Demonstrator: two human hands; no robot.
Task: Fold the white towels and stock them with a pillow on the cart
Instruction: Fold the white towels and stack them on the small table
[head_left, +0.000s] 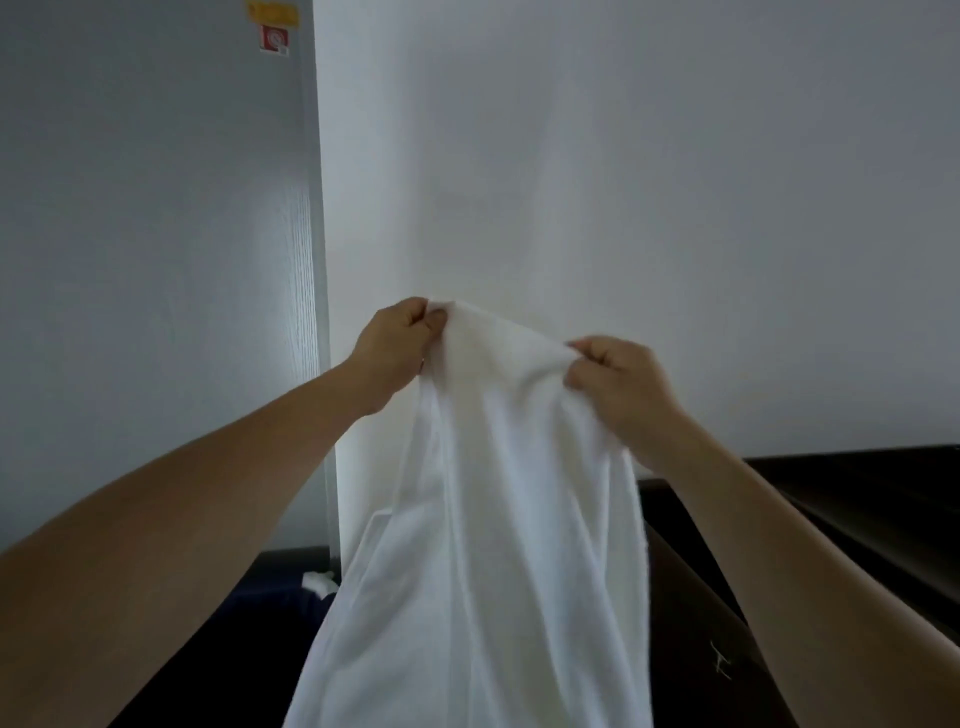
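White terry cloth, pinched at 2 points: left grip closed thumb-to-fingers on the upper corner of the towel, right grip closed the same way on the top edge, near the left and a little lower. Towel held up in the air, bunched between the 2 grips, hanging in long loose vertical folds; its lower end runs out of frame. Judgement: early in the task. This towel is not yet folded and looks due for spreading along its top edge first. No folded stack, pillow or recognisable cart in view, so folding and stocking both appear left to do. Behind the towel, lower right, a dark surface with a small pale scuff; desk or cart, cannot tell. Lower left, a dark area with a small white scrap. Room: plain white wall, grey wood-grain panel at left carrying a red-and-white sticker. Light dim.
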